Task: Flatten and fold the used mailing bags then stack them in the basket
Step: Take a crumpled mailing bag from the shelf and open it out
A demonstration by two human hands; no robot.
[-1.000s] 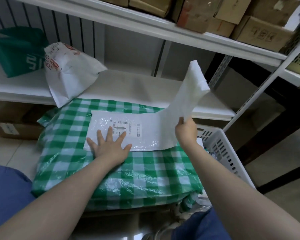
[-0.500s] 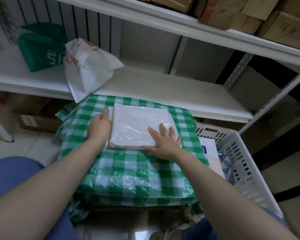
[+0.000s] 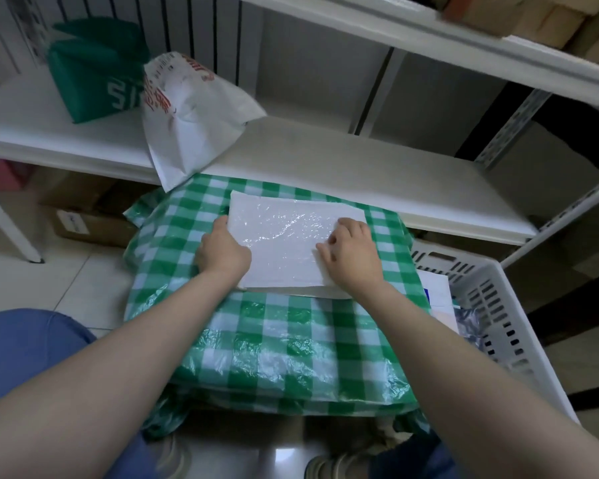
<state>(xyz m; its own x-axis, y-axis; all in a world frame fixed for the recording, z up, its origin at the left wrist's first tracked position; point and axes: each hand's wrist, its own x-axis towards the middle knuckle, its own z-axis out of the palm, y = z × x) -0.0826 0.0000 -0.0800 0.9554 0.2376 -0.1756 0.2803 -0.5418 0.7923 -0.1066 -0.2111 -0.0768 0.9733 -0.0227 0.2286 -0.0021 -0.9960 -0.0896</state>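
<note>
1. Head view, the work piece: the white mailing bag [image 3: 287, 243] lay folded to a compact rectangle on top of the green checked bundle [image 3: 274, 340]. One second before, its right half was held up in the air and its label faced up. Half a second before, that half had been laid over and pressed flat.
2. Head view, left hand [image 3: 222, 252]: it sat at the bag's 9 o'clock edge and overlapped the near corner. Its fingers were bent down at that edge. Whether they pinched the bag could not be told.
3. Head view, right hand [image 3: 351, 257]: half a second before, it pressed the bag with fingers spread. It now lay at the 3 o'clock edge, its fingers curled over that edge and its thumb on top, pinching the folded layers.
4. Head view, surroundings: the basket [image 3: 491, 305] stood at 3 to 4 o'clock of the bundle, just beside it, with flat items already inside. A white bag with red print [image 3: 191, 112] hung off the shelf [image 3: 360, 167] at 11 o'clock, unfolded.
5. Finding: the first fold was judged complete. The change from pressing to holding the edges suggested either a further fold or a lift toward the basket. The slick layers could spring open if released.
</note>
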